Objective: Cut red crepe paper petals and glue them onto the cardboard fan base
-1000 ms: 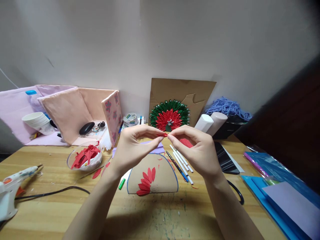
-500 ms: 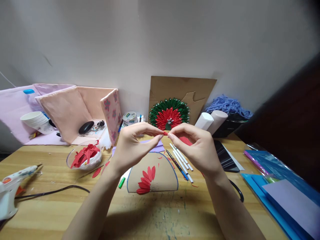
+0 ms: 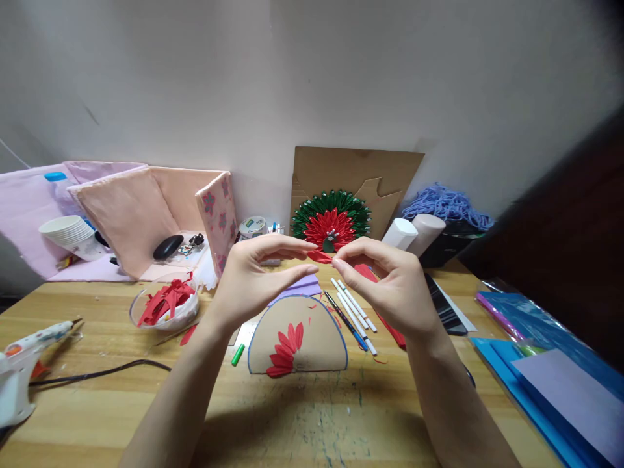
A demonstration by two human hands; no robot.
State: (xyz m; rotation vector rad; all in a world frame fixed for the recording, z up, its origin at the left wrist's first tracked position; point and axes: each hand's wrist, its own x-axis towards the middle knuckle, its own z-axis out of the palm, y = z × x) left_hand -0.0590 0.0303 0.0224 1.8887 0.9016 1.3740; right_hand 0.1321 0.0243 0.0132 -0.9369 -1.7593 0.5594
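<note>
A small red petal [image 3: 320, 257] is pinched between the thumb and fingertips of my right hand [image 3: 385, 276], its free end pointing left. My left hand [image 3: 263, 276] is just beside it, thumb and fingers apart with a gap between them. On the table below both hands lies a half-round cardboard piece [image 3: 316, 338] edged in blue. Several red petals [image 3: 285, 351] fan out on its lower left part. Part of a longer red strip [image 3: 390, 328] shows beside my right wrist.
A bowl of red scraps [image 3: 168, 305] and a glue gun [image 3: 36, 364] with its cord are at the left. White pens [image 3: 355, 305] lie right of the cardboard. Behind stands a board with a green-and-red flower [image 3: 331, 221]. Blue sheets [image 3: 507, 377] lie at the right edge.
My left thumb and fingers have come apart and let go of the petal. It stays in my right hand, which has drawn slightly right, and more of the petal shows.
</note>
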